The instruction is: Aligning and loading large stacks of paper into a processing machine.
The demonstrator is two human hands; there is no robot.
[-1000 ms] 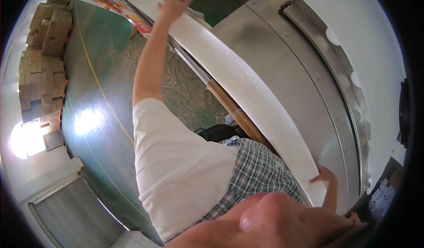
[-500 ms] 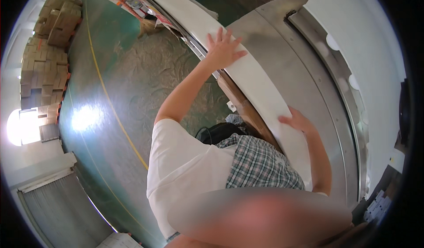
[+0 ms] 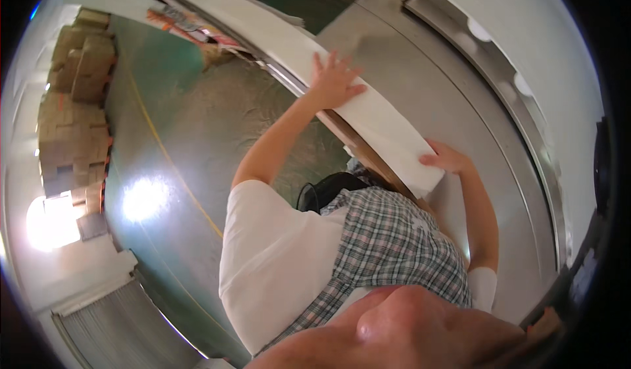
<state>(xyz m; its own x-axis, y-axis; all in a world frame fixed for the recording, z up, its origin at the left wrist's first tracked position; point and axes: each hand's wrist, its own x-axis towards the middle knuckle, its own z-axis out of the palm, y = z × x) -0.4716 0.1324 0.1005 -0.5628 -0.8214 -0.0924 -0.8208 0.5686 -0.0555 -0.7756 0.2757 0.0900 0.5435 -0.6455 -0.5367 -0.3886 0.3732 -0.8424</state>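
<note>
A long white strip [image 3: 384, 122], smooth and perhaps a folded sheet or cloth, lies slantwise along the near edge of a grey metal table [image 3: 420, 73]. Flat on its middle rests my left hand [image 3: 334, 85], open, fingers spread. My right hand [image 3: 448, 158] touches the strip's right edge close to its near end, with the thumb and fingers apart over the white surface. I cannot see it gripping anything. Brown board or cardboard [image 3: 381, 162] shows under the strip on my side.
A ridged metal rail [image 3: 486, 79] and a white panel [image 3: 552, 66] run along the table's right. Stacked cartons [image 3: 75, 135] stand far left. Beside my checked apron [image 3: 394, 237] is a black bag-like item [image 3: 335, 190]. A yellow line [image 3: 158, 139] crosses the green floor.
The strip's near end now shows farther from my body, short of where it reached before. My right hand has shifted slightly up with its edge; my left hand stays spread on it.
</note>
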